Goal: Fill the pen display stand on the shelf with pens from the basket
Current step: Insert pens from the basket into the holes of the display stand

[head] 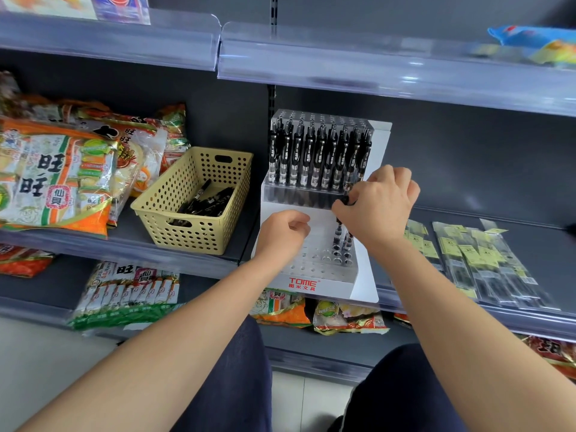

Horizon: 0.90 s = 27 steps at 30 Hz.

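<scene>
On the shelf (461,222), the white stand (366,272) holds black pens (318,154) upright.

The dark grey shelf (536,244) carries snack bags (59,176) piled at the left and a yellow perforated basket (199,232) beside them. Right of the basket stands a white pen stand (302,283), then flat clear packets (477,263) with yellow labels.

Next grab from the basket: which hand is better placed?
Left. The left hand hovers over the lower tier of the stand, fingers curled and apparently empty, on the side nearer the basket. The right hand pinches a pen at that tier, farther from the basket.
</scene>
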### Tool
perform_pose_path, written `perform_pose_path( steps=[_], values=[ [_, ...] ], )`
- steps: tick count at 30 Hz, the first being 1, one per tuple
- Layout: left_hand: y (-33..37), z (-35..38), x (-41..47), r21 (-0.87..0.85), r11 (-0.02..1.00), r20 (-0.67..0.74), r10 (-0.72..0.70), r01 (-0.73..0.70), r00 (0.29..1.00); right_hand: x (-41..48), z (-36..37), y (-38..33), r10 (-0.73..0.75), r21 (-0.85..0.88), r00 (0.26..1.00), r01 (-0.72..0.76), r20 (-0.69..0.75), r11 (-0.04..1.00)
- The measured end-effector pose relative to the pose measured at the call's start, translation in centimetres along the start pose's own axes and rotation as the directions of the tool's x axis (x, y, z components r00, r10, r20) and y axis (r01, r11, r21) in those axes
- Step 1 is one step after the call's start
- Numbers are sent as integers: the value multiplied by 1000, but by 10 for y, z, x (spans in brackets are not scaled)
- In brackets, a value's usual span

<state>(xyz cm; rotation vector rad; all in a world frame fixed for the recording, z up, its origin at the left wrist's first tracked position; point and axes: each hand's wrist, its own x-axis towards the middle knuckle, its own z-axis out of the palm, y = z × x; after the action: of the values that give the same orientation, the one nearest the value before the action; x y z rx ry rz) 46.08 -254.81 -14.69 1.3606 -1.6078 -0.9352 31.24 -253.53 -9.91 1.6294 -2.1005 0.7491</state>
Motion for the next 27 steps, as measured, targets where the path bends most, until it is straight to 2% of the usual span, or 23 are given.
perform_pose_path(
  steps=[8,20,27],
  values=[
    [2,2,-2,14,1000,7,0,0,1000,-1,-5,4,5,15,994,-6,112,1000],
    [4,2,-1,21,1000,18,1,-2,1000,2,-4,5,-6,72,999,2,46,997],
    [3,-2,1,36,999,-1,16,-16,1000,0,-5,-1,-68,87,998,68,4,994]
  ],
)
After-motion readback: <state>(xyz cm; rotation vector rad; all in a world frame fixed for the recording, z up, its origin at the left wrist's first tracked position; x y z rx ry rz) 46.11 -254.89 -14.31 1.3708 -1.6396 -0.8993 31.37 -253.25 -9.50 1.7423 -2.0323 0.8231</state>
